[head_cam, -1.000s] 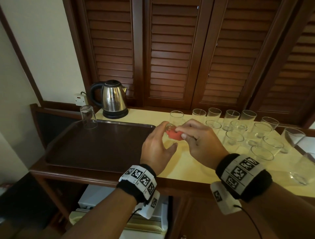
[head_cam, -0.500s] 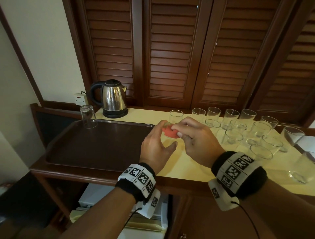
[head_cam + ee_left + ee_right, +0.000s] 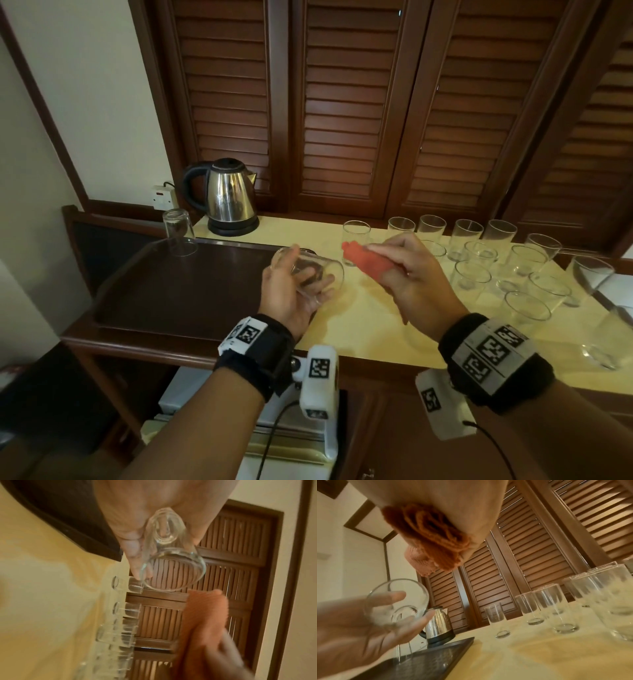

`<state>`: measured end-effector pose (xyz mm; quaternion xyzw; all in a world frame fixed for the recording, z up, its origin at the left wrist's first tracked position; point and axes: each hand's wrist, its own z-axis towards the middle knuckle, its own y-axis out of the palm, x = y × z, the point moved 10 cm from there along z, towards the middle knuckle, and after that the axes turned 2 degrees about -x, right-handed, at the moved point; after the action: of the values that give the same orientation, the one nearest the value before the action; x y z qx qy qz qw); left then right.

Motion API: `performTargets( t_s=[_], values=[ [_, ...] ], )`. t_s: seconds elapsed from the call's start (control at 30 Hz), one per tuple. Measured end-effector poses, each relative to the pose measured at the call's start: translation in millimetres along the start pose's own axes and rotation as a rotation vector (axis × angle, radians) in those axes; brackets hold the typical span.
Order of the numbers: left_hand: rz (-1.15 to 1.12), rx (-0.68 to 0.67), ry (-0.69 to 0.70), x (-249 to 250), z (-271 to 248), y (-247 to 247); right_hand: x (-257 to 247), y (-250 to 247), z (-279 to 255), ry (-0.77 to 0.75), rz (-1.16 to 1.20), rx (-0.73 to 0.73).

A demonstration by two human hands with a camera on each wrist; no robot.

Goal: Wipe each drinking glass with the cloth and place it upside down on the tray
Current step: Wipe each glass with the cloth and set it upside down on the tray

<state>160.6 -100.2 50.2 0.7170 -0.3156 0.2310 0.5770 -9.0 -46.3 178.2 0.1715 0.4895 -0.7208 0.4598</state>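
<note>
One glass (image 3: 310,279) lies sideways in your left hand (image 3: 291,294), fingers curled round it, mouth facing the cloth (image 3: 366,262) your right hand (image 3: 416,274) pinches, just over the tray (image 3: 178,291) at its right edge.

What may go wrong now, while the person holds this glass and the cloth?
The glass lies sideways in the left hand, above the tray edge; it might slip and break. The right hand, gripping the cloth, is close to the many upright glasses, so a careless move might knock one over.
</note>
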Motion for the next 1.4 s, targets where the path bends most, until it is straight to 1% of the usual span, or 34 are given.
performTargets(
  t_s=[0.07,0.13,0.2,0.27,0.33,0.4,0.43,0.53,0.6,0.67,0.73,0.77,0.8,0.83,0.9,0.93,0.97,1.0,1.03,1.07,1.1,1.13,1.17,1.23,1.27,1.3,1.33,1.37,1.4],
  values=[
    [-0.122,-0.009,-0.045,-2,0,-1,2,12,-7,0.008,-0.068,-0.057],
    [-0.168,-0.010,-0.046,-3,-2,0,12,21,-11,0.065,-0.093,-0.072],
    [-0.180,-0.001,-0.033,-8,-3,-1,18,24,-10,0.116,0.000,-0.025],
    [-0.147,-0.005,-0.007,-11,-6,0,14,28,-9,0.109,0.056,0.022],
    [-0.098,0.004,0.004,-13,-12,2,7,36,-9,0.058,-0.011,0.024],
    [-0.100,-0.002,-0.006,-13,-17,6,9,44,-11,0.034,-0.158,-0.008],
    [-0.108,0.003,-0.012,-13,-17,6,11,48,-14,0.009,-0.211,-0.051],
    [-0.107,0.052,-0.040,-12,-14,-4,16,68,-33,-0.152,-0.325,-0.312],
    [-0.052,0.042,-0.078,-17,-17,-2,21,82,-42,-0.233,-0.437,-0.441],
    [-0.008,0.013,-0.115,-27,-22,5,27,91,-40,-0.259,-0.517,-0.477],
    [0.017,0.004,-0.116,-32,-29,11,24,96,-34,-0.266,-0.541,-0.454],
    [0.018,0.002,-0.106,-34,-31,13,21,94,-31,-0.245,-0.462,-0.427],
    [0.009,-0.005,-0.088,-33,-33,16,19,89,-28,-0.182,-0.290,-0.394],
    [0.011,-0.011,-0.063,-32,-35,18,20,83,-25,-0.078,-0.063,-0.380],
    [0.067,-0.037,0.003,-26,-37,22,25,79,-27,0.135,0.345,-0.405],
    [0.146,-0.050,0.035,-23,-36,23,27,77,-29,0.190,0.432,-0.417],
    [0.284,-0.056,0.069,-18,-34,24,27,74,-29,0.199,0.424,-0.419],
    [0.422,-0.051,0.100,-13,-32,24,26,71,-29,0.161,0.321,-0.411],
    [0.533,-0.029,0.128,-8,-30,23,22,67,-26,0.075,0.122,-0.389],
    [0.584,-0.003,0.145,-4,-27,21,16,67,-25,-0.024,-0.097,-0.376],
    [0.584,0.011,0.138,-4,-25,21,13,70,-26,-0.090,-0.229,-0.368],
    [0.557,0.020,0.134,-4,-25,21,14,75,-28,-0.098,-0.236,-0.383],
    [0.520,0.017,0.137,-6,-26,22,19,78,-28,-0.050,-0.123,-0.402],
    [0.467,0.003,0.174,-9,-31,25,26,77,-30,0.141,0.313,-0.416],
    [0.446,-0.015,0.195,-10,-34,28,31,76,-32,0.225,0.481,-0.416],
    [0.443,-0.038,0.209,-11,-34,31,34,73,-33,0.261,0.557,-0.408],
    [0.459,-0.050,0.214,-11,-34,33,36,69,-32,0.255,0.548,-0.399],
    [0.484,-0.046,0.203,-11,-33,33,35,65,-29,0.192,0.428,-0.382],
    [0.504,-0.019,0.179,-10,-31,31,31,60,-26,0.099,0.222,-0.351]
  ],
)
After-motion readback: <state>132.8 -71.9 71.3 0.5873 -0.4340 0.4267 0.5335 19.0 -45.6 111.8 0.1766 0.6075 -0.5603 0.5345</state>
